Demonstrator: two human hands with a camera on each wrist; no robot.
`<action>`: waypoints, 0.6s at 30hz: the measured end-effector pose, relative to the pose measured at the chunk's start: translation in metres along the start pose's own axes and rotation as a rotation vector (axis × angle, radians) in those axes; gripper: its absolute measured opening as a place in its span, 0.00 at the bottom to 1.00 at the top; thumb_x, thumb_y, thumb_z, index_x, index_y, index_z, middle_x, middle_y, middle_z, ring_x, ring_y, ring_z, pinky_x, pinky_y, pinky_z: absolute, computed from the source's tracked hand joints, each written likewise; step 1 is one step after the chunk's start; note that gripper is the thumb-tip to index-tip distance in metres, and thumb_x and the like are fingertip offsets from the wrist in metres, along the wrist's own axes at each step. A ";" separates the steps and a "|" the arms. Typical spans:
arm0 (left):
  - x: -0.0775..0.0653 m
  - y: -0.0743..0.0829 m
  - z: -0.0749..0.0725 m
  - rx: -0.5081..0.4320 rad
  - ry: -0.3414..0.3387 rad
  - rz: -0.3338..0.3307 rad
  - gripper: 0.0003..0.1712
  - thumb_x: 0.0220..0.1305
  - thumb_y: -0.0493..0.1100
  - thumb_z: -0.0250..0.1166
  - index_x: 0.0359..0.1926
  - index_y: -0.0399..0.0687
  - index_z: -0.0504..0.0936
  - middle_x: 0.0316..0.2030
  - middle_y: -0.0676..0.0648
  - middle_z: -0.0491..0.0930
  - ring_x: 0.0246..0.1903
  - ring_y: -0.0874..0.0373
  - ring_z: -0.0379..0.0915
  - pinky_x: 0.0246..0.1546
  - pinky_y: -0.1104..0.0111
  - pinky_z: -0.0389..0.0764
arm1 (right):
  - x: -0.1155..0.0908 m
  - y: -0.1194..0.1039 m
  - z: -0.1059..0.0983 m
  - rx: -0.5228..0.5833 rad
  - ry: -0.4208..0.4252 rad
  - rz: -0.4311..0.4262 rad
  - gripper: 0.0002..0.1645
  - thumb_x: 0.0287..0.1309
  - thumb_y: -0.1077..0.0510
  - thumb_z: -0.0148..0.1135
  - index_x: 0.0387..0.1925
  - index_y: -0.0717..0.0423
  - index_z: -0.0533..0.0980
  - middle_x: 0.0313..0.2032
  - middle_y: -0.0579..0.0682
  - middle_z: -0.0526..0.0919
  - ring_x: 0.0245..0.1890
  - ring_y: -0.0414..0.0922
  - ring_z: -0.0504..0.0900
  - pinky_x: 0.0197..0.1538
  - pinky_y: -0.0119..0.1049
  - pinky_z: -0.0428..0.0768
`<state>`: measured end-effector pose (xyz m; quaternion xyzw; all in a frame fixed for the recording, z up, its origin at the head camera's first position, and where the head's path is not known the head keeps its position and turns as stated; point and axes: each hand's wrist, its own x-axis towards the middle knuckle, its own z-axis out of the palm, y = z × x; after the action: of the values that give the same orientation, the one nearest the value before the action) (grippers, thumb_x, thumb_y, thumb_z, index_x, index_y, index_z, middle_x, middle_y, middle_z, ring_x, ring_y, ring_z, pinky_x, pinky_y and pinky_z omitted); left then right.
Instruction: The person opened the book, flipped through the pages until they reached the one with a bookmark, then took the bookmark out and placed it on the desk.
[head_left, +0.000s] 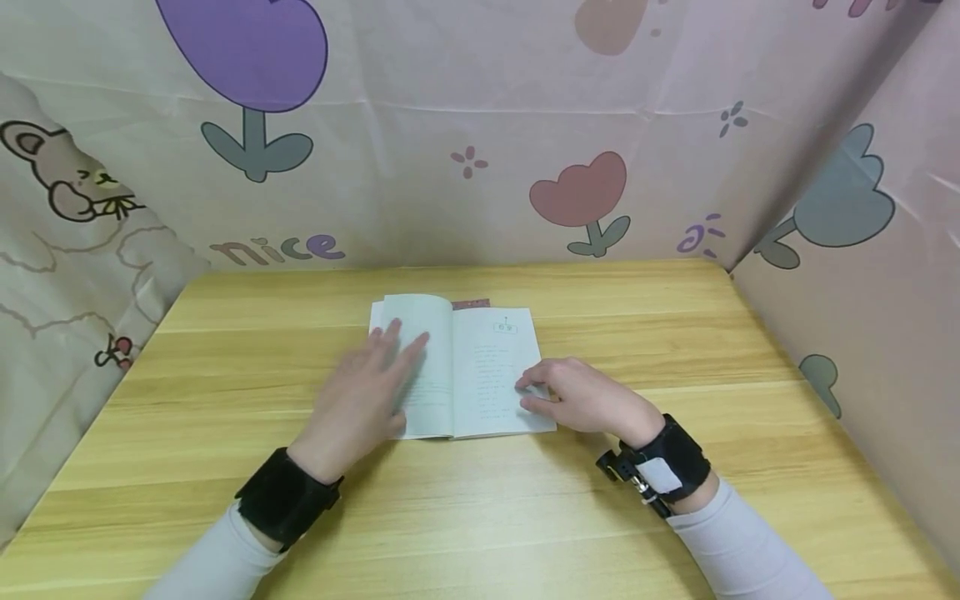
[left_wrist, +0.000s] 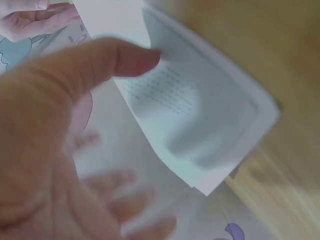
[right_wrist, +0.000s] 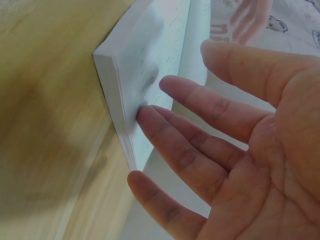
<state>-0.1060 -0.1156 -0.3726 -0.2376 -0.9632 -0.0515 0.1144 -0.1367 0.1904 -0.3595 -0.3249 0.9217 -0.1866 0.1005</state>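
The left hand [head_left: 360, 400] is spread wide, thumb well apart from the fingers, and it grips nothing. Its fingers lie across the left page [head_left: 429, 392] in the head view; the left wrist view shows the thumb in front of the paper and a shadow beneath, the fingers blurred, so whether they touch cannot be told. The right hand [head_left: 596, 396] has its fingers loosely extended and parted and its thumb apart, with nothing in its grasp. One of its fingertips appears to meet the right page [head_left: 491, 375] near the outer edge, while the little finger is close to a corner.

Between the hands lies the book [head_left: 453, 375], open and face up near the middle of the worktop [head_left: 480, 517]. Its spine and the long axis of its pages run away from the person, the headed end of the right page pointing toward the patterned cloth [head_left: 420, 83] at the back. The left page bows gently upward by the spine, and its far end stands out past the sheets below. A dark reddish strip [head_left: 471, 304] shows beyond the far edge. Black wristbands [head_left: 285, 498] circle both wrists, above pale sleeves [head_left: 750, 546]
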 end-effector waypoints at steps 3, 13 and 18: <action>0.007 0.001 0.003 -0.054 -0.084 0.107 0.56 0.47 0.36 0.70 0.76 0.60 0.53 0.73 0.38 0.44 0.66 0.34 0.49 0.57 0.45 0.62 | 0.000 0.000 0.000 0.005 0.001 -0.006 0.18 0.64 0.50 0.60 0.51 0.54 0.81 0.51 0.49 0.80 0.50 0.41 0.76 0.50 0.36 0.73; 0.010 0.005 0.014 -0.097 -0.192 0.148 0.41 0.58 0.38 0.63 0.73 0.60 0.63 0.72 0.37 0.46 0.63 0.30 0.52 0.54 0.47 0.67 | 0.002 0.001 0.000 -0.002 0.000 -0.015 0.18 0.64 0.50 0.61 0.51 0.53 0.81 0.51 0.49 0.80 0.50 0.42 0.76 0.51 0.37 0.73; 0.009 0.005 0.015 -0.108 -0.214 0.135 0.41 0.58 0.37 0.62 0.72 0.58 0.63 0.71 0.35 0.48 0.62 0.29 0.54 0.52 0.46 0.69 | 0.002 0.003 0.000 0.005 0.001 -0.013 0.18 0.64 0.51 0.61 0.51 0.54 0.81 0.51 0.49 0.80 0.50 0.42 0.77 0.50 0.37 0.73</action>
<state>-0.1141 -0.1046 -0.3846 -0.3117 -0.9476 -0.0701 0.0015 -0.1399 0.1906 -0.3608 -0.3306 0.9191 -0.1897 0.0995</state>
